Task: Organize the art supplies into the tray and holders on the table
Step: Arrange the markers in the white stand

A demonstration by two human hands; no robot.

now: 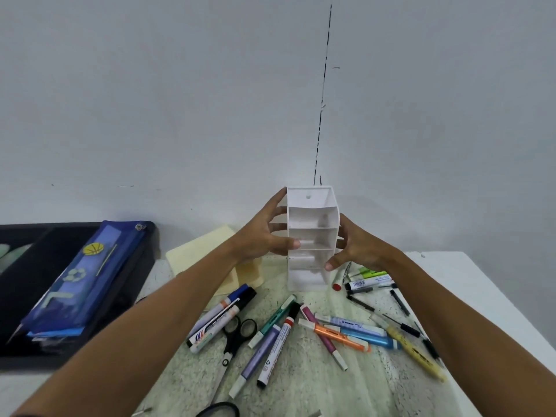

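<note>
We've got the white holder (pixel 311 236) upright at the back of the worktop (pixel 469 284), our left hand (pixel 264 236) gripping its left wall, our right hand (pixel 355 248) curled round the right, probably squaring it up for loading. It's tall, stepped, with empty compartments; markers (pixel 272 350) and scissors (pixel 237 332) lie scattered in front.
</note>
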